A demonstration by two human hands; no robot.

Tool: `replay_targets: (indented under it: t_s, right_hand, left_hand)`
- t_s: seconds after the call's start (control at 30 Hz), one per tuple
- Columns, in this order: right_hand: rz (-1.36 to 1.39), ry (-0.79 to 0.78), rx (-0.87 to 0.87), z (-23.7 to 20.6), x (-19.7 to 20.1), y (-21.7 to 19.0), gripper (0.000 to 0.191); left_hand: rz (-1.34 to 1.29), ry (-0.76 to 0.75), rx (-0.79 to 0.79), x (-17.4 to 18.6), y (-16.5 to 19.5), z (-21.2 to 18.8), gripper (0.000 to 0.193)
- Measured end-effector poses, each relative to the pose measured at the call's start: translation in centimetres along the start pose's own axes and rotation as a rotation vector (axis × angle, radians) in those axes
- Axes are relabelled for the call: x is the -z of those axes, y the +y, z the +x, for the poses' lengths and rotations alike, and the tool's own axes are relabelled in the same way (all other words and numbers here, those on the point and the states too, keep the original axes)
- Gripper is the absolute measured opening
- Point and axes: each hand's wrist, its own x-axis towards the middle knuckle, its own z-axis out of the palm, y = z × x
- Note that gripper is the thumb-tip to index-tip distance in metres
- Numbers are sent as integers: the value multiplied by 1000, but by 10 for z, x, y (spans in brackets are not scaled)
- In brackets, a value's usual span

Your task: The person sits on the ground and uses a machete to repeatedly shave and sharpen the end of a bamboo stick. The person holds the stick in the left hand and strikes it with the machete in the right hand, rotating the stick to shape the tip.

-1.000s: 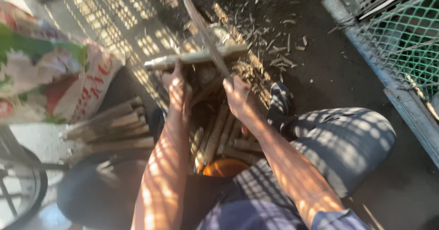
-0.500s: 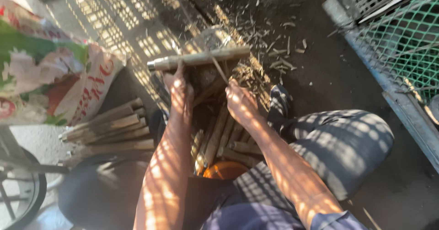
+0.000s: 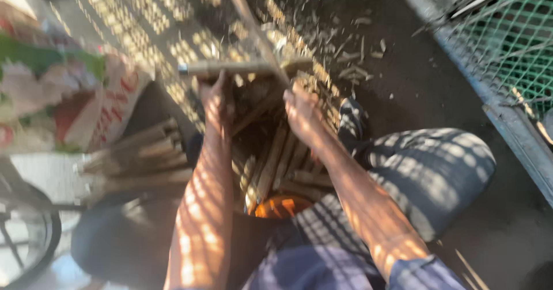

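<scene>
The left hand [image 3: 216,97] is closed around a pale stick [image 3: 245,68] that lies level across the work spot, its cut end pointing left. The fingers wrap the stick from below, close to its left end.

The right hand [image 3: 302,111] is closed on the handle of a long blade [image 3: 253,28]. The blade slants up and to the left from the hand and crosses over the stick near its middle. Motion blur hides whether the edge touches the stick.

Below the 2 hands lies a heap of cut sticks [image 3: 276,163], running toward the person. A second bundle [image 3: 135,157] lies to the left, its ends pointing left. An orange object [image 3: 279,206] shows between the forearms, at the near end of the heap; its kind cannot be told.

Wood chips [image 3: 351,59] are scattered on the dark ground beyond the stick. A printed sack [image 3: 63,100] stands at the left. A green mesh fence [image 3: 507,42] runs along the right edge. A shoe [image 3: 351,126] rests just right of the right hand, beside the person's knee.
</scene>
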Motion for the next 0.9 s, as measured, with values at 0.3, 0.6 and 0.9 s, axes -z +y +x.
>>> replay_targets:
  t_s: [0.3,0.6,0.9]
  right_hand:
    - [290,-153,-35,-3,-5,2,30]
    - [101,-175,-302,0,-9,-4,30]
    - [207,-160,-206,-2,-8,11,38]
  left_hand:
    - [-34,53,54,1,1,-2,60]
    - [-55,35,-22,3,-1,2,56]
    - [376,155,14,3,-1,3,45]
